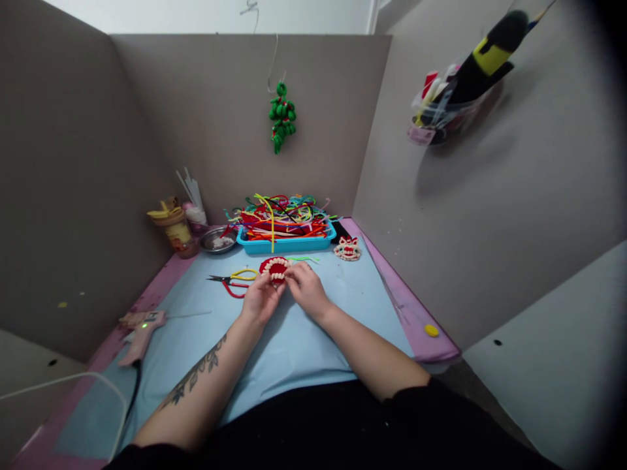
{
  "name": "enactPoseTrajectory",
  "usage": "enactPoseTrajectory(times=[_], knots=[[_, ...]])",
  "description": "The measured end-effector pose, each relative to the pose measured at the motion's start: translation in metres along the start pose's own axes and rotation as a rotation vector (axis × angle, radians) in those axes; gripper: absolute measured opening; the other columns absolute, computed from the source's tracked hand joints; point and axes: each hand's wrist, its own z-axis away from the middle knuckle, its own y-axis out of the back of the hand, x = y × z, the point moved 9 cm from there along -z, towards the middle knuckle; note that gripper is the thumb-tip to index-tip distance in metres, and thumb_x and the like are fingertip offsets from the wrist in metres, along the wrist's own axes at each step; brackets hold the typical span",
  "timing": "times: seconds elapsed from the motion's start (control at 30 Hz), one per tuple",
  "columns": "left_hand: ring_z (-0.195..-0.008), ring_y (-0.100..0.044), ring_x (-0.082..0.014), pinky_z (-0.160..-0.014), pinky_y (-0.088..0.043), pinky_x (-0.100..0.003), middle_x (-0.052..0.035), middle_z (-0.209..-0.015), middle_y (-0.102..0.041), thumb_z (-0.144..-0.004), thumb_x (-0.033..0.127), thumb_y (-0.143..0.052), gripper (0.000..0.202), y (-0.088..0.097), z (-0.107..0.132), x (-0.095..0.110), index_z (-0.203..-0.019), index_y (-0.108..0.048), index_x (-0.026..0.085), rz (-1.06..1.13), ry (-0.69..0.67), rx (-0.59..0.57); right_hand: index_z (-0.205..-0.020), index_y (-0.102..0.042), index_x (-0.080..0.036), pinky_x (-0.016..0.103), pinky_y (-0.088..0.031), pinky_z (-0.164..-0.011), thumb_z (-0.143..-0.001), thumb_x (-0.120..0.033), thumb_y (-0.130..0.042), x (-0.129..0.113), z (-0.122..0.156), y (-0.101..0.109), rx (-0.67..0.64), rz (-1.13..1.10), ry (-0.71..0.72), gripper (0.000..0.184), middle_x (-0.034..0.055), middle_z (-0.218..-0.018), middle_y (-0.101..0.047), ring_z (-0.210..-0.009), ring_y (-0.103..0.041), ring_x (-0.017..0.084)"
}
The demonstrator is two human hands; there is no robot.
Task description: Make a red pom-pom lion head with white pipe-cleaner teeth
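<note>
Between my two hands is a small round craft piece (275, 266), red in the middle with a ring of cream loops. My left hand (261, 297) grips its lower left edge between thumb and fingers. At its lower right, the pinched fingertips of my right hand (304, 287) touch the cream ring. The fingers partly hide the piece's lower edge. Just left of my left hand lie scissors (235, 279) with one yellow and one red handle loop, blades pointing left. A green pipe cleaner (304, 259) lies right behind the piece.
A blue basket (289, 245) heaped with coloured pipe cleaners stands at the back. Beside it are a metal bowl (219, 241) and a cream-and-red ornament (347, 249). A pink glue gun (144, 334) with a lit green light lies left. Partition walls enclose three sides.
</note>
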Motion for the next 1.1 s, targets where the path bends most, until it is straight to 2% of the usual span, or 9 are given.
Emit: enactPoseTrajectory(times=[0.13,0.2,0.33,0.43,0.7,0.9,1.0,1.1], knots=[[-0.073,-0.066,-0.0133,-0.074,-0.054,-0.026,-0.0042,-0.08,-0.07,-0.077,0.006,-0.058,0.011,0.003,-0.001,0.001,-0.083,-0.063,0.013,0.002,-0.032,0.02,-0.085,-0.061,-0.021,0.033,-0.048,-0.085,-0.084,-0.01,-0.05,-0.005,0.0,-0.002,-0.014,-0.053,0.058,0.015,0.0057,-0.087,-0.059,-0.09,-0.056,0.019],[-0.072,-0.066,-0.0131,-0.073,-0.055,-0.025,-0.0041,-0.08,-0.07,-0.076,0.003,-0.058,0.014,0.005,-0.002,0.002,-0.085,-0.063,0.012,-0.01,-0.048,0.029,-0.087,-0.061,-0.021,0.034,-0.049,-0.084,-0.083,-0.012,-0.053,-0.002,-0.001,0.0,0.011,-0.061,0.033,0.013,0.0061,-0.089,-0.059,-0.09,-0.057,0.019],[-0.089,-0.067,-0.0168,-0.082,-0.054,-0.028,-0.0092,-0.096,-0.071,-0.079,0.004,-0.056,0.019,0.007,-0.006,0.003,-0.095,-0.063,0.011,-0.015,-0.061,0.027,-0.09,-0.06,-0.022,0.033,-0.05,-0.078,-0.083,-0.016,-0.054,0.007,0.0,0.004,0.064,-0.059,-0.049,0.01,0.0057,-0.089,-0.058,-0.083,-0.058,0.018],[-0.103,-0.064,-0.0205,-0.089,-0.053,-0.031,-0.0132,-0.108,-0.068,-0.082,0.006,-0.055,0.022,0.005,-0.007,0.003,-0.102,-0.062,0.01,-0.01,-0.046,0.004,-0.088,-0.06,-0.021,0.032,-0.05,-0.077,-0.083,-0.017,-0.053,0.008,-0.001,0.007,0.101,-0.04,-0.058,0.009,0.005,-0.086,-0.059,-0.081,-0.058,0.018],[-0.112,-0.061,-0.0221,-0.092,-0.052,-0.031,-0.0153,-0.114,-0.066,-0.087,0.008,-0.048,0.024,-0.001,-0.004,0.004,-0.107,-0.061,0.009,0.035,-0.042,0.0,-0.09,-0.061,-0.022,0.033,-0.049,-0.08,-0.084,-0.018,-0.052,0.008,-0.003,0.01,0.111,-0.031,-0.023,0.011,0.0063,-0.09,-0.06,-0.089,-0.058,0.019],[-0.106,-0.064,-0.0217,-0.088,-0.054,-0.03,-0.0159,-0.111,-0.067,-0.087,0.009,-0.049,0.025,-0.005,-0.001,0.001,-0.109,-0.06,0.008,0.032,-0.017,0.009,-0.08,-0.061,-0.021,0.031,-0.048,-0.075,-0.082,-0.02,-0.055,0.01,-0.005,0.017,0.158,-0.044,-0.108,0.006,0.0034,-0.081,-0.06,-0.078,-0.057,0.017],[-0.101,-0.066,-0.0197,-0.088,-0.054,-0.029,-0.0125,-0.105,-0.07,-0.085,0.009,-0.052,0.023,-0.004,0.001,0.001,-0.106,-0.061,0.012,0.045,-0.018,0.028,-0.076,-0.061,-0.021,0.029,-0.047,-0.072,-0.079,-0.02,-0.056,0.016,-0.005,0.016,0.168,-0.088,-0.194,0.005,0.0021,-0.078,-0.06,-0.075,-0.056,0.017],[-0.095,-0.067,-0.0162,-0.087,-0.053,-0.026,-0.007,-0.1,-0.071,-0.08,0.007,-0.058,0.029,-0.007,0.002,0.001,-0.107,-0.06,0.017,0.022,-0.038,-0.008,-0.073,-0.06,-0.021,0.029,-0.047,-0.07,-0.076,-0.022,-0.058,0.023,-0.004,0.012,0.167,-0.151,-0.273,0.004,0.0012,-0.076,-0.06,-0.072,-0.056,0.016]])
